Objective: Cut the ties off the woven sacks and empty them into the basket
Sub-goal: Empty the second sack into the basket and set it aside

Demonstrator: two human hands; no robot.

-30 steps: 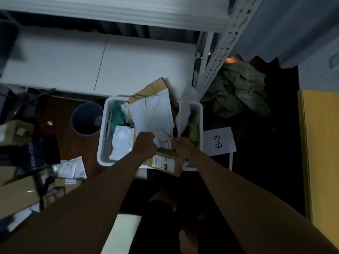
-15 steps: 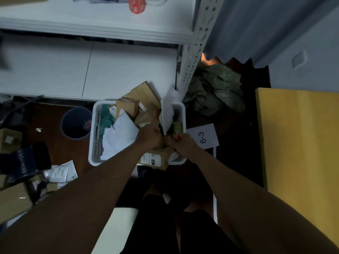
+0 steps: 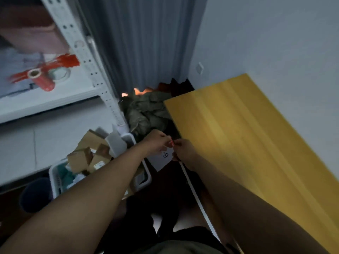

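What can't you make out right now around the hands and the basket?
- Head view: small red thing between left hand and right hand; too small and blurred to identify.
- Paper label: writing partly covered by the hands.
- Basket: near side hidden by the left forearm.
- Shelf items: motion-blurred.

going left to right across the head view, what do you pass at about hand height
dark round bin → white basket with cardboard boxes → left hand → small red thing pinched between both hands → right hand → yellow board
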